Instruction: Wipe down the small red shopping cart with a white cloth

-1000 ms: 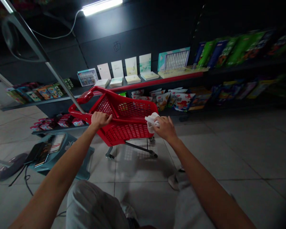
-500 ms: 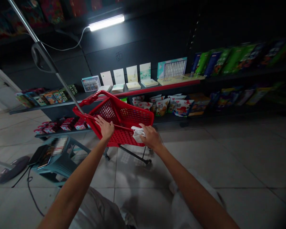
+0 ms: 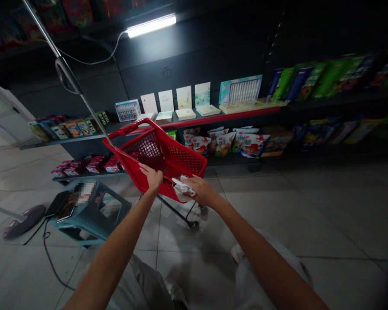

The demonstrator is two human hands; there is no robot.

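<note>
- A white cloth (image 3: 183,187) lies bunched on the right part of a red cart's (image 3: 186,156) near rim, under the person's right hand (image 3: 201,189), whose fingers are closed on it.
- The left hand (image 3: 152,177) rests on the same rim, to the left of the cloth, fingers stretched out and thumb apart; whether it grips the rim cannot be told.
- The cart stands on a tiled floor (image 3: 261,189), its handle to the left, its mesh basket to the right.
- A metal pole (image 3: 45,32) slants from the upper left toward the cart's handle.
- At near left, a blue-grey stool (image 3: 80,213) bears flat, dark items, one of them blurred out; a round base (image 3: 26,221) sits on the floor farther left.
- Beyond the cart, a red-edged shelf (image 3: 239,114) displays upright books (image 3: 202,97), with snack bags (image 3: 226,144) below and green and blue packs (image 3: 284,84) to the right.
- A tube lamp (image 3: 151,26) glows above the books.
</note>
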